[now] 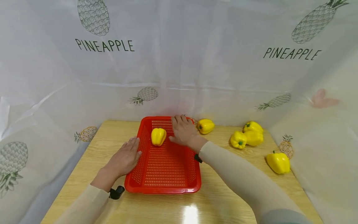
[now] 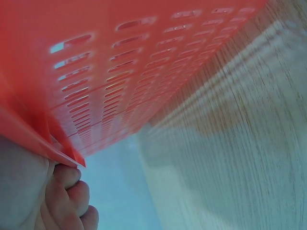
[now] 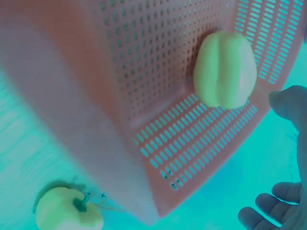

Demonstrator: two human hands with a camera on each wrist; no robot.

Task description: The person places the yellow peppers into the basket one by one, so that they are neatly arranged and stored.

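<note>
One yellow bell pepper [image 1: 158,137] sits in the far left part of a red plastic basket [image 1: 163,190]. Along the basket's left rim lies my left hand [image 1: 124,158], fingers fairly straight. The left wrist view shows its fingers [image 2: 74,191] right at the rim, beside the slotted wall. My right hand [image 1: 184,132] is over the basket's far right corner, holding nothing, fingers extended. Its thumb and fingers are spread apart in the right wrist view, close to the pepper [image 3: 225,69] in the basket. Just beyond the right rim, another yellow bell pepper [image 1: 205,126] rests on the table.
Three yellow bell peppers [image 1: 238,139] lie bunched at the back right of the wooden table [image 1: 223,186]. A single pepper [image 1: 278,162] lies near the right edge. A pale sheet [image 1: 179,62] printed with pineapples hangs behind the table and along its sides.
</note>
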